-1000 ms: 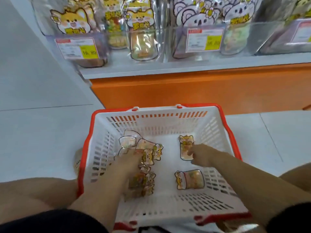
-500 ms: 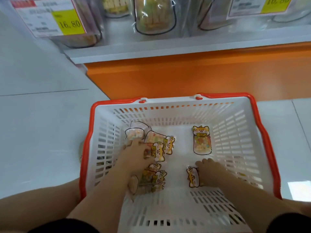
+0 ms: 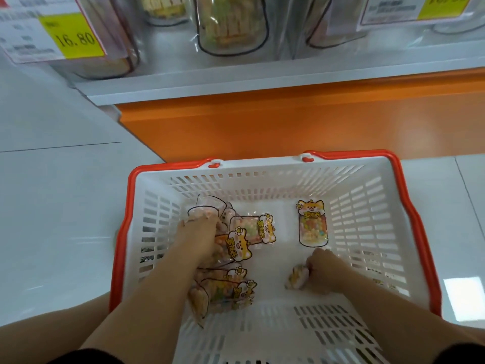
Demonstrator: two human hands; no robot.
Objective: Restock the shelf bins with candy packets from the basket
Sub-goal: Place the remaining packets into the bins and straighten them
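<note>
A white basket with a red rim (image 3: 409, 214) stands on the floor in front of the shelf. Several candy packets with a cartoon dog lie inside it. My left hand (image 3: 199, 240) reaches into the pile of packets (image 3: 236, 245) at the basket's left and grips packets there. My right hand (image 3: 322, 271) is curled round one crumpled candy packet (image 3: 295, 279) on the basket floor. A single packet (image 3: 312, 223) lies flat just beyond my right hand, apart from it. More packets (image 3: 225, 290) lie under my left forearm.
Clear shelf bins (image 3: 231, 24) with packets stand on a white shelf (image 3: 262, 80) above an orange base panel (image 3: 288, 122). Price tags (image 3: 52, 38) hang on the bin fronts. White floor tiles (image 3: 57, 206) surround the basket.
My right hand has closed on the lower right packet and crumpled it. My left hand has dug deeper into the left pile. The view has tilted down toward the basket.
</note>
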